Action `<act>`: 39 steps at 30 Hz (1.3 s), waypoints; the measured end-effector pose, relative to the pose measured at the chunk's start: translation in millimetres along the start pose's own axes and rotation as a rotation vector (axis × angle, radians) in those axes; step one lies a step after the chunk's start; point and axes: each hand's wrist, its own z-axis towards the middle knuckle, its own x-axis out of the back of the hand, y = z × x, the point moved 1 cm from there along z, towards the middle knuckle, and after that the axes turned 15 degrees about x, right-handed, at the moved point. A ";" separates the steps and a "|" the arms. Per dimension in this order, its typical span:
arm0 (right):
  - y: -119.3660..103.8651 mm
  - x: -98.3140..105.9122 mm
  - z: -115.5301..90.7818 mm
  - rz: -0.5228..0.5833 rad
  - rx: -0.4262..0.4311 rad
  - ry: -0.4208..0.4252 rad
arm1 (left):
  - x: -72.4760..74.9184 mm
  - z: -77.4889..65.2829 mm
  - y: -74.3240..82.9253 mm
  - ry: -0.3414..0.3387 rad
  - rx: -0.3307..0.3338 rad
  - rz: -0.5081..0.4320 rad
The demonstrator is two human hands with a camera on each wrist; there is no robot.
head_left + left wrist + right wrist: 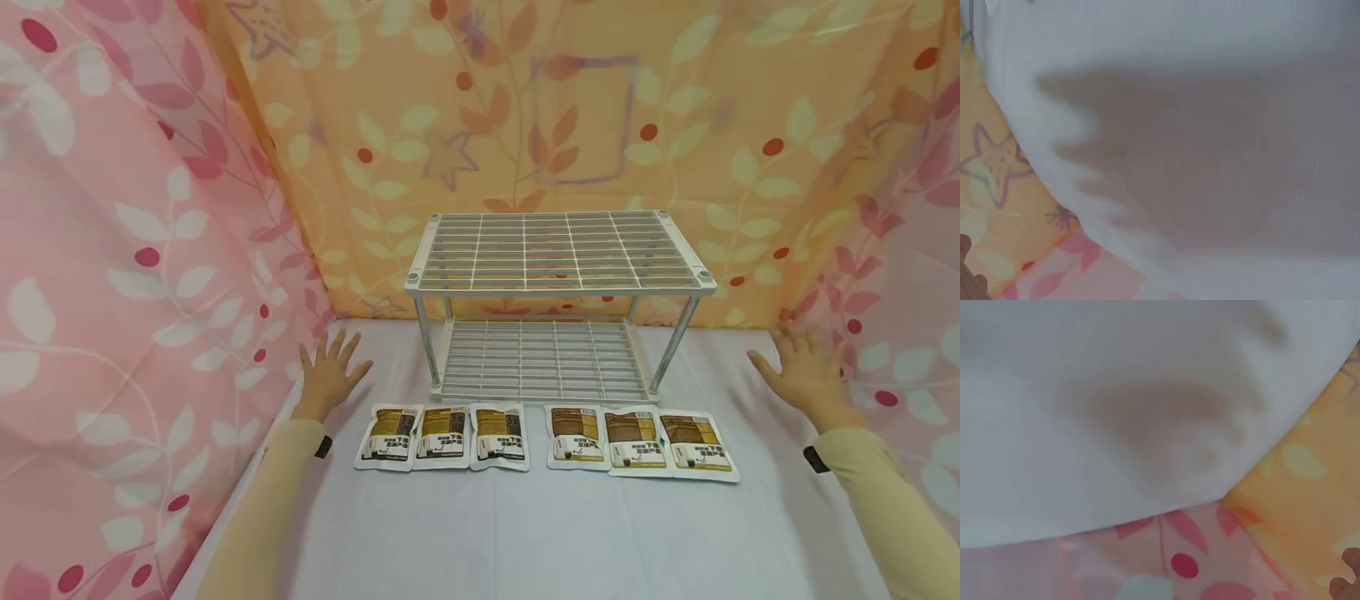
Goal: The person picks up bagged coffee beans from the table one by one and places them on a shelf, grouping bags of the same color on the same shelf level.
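Note:
My left hand (328,375) is spread with straight fingers over the table's left side, holding nothing. On the far right, my right hand (808,372) is spread likewise, its fingertips a little blurred. Between them stands a white two-tier rack (555,287) with slatted shelves and grey legs. In front of it lie flat white pouches with brown labels in two groups: three on the left, such as this pouch (442,437), and three on the right, such as this pouch (576,437). The left hand is nearest the leftmost pouch (388,437). Both wrist views show hand shadows on the cloth.
A white cloth (495,533) covers the table. Pink patterned curtains (150,275) hang at both sides, and an orange one (390,125) hangs behind the rack. Dark bands (323,447) sit on both wrists.

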 end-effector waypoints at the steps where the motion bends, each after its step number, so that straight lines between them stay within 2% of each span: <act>1: -2.8 -1.1 0.1 0.011 0.005 0.003 | -0.1 -1.0 1.7 0.003 -0.003 -0.002; 10: -19.9 -14.7 -0.9 0.054 0.001 0.026 | -4.8 -12.0 16.1 -0.015 0.001 -0.046; 20: -48.1 -19.7 -7.3 0.068 0.070 0.164 | -4.4 -31.1 41.0 -0.096 -0.002 -0.126; 25: -72.0 -18.4 -8.1 0.090 0.108 0.157 | -7.3 -41.5 54.4 -0.139 0.001 -0.140; 30: -93.3 -18.7 -10.6 0.102 0.152 0.154 | -7.6 -52.3 70.6 -0.169 -0.029 -0.184; 34: -105.3 -20.6 -12.9 0.104 0.185 0.152 | -6.4 -60.4 81.4 -0.201 -0.052 -0.202; 39: -114.5 -23.1 -14.6 0.097 0.223 0.148 | -7.0 -67.3 90.6 -0.206 -0.084 -0.206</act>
